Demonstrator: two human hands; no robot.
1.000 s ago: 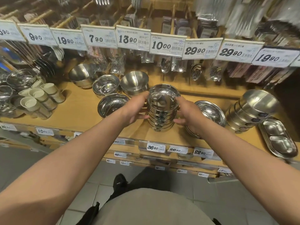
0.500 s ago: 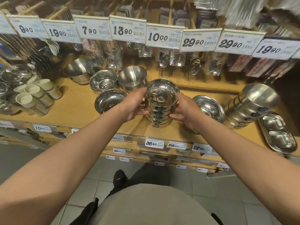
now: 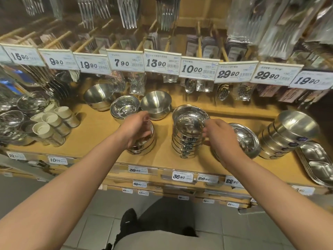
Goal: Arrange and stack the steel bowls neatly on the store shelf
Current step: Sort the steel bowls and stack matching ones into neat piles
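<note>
A stack of several steel bowls (image 3: pixel 189 130) stands upright at the middle of the wooden shelf (image 3: pixel 97 136). My right hand (image 3: pixel 221 139) is at the stack's right side, with curled fingertips and thumb on its rim and wall. To the left sits a single low steel bowl (image 3: pixel 146 145). My left hand (image 3: pixel 135 130) reaches over this bowl, its fingers curled over the rim; the hand hides most of the bowl and is blurred.
Three loose steel bowls (image 3: pixel 124 109) stand behind my left hand. A wide dish (image 3: pixel 246 138), a leaning bowl stack (image 3: pixel 288 136) and divided trays (image 3: pixel 319 161) lie to the right. White cups (image 3: pixel 52 123) lie on the left. Price tags (image 3: pixel 197 69) and hanging cutlery are above.
My left hand has left the stack and moved left onto the single bowl. The right hand stays at the stack's right side. The view has tilted up and shifted.
</note>
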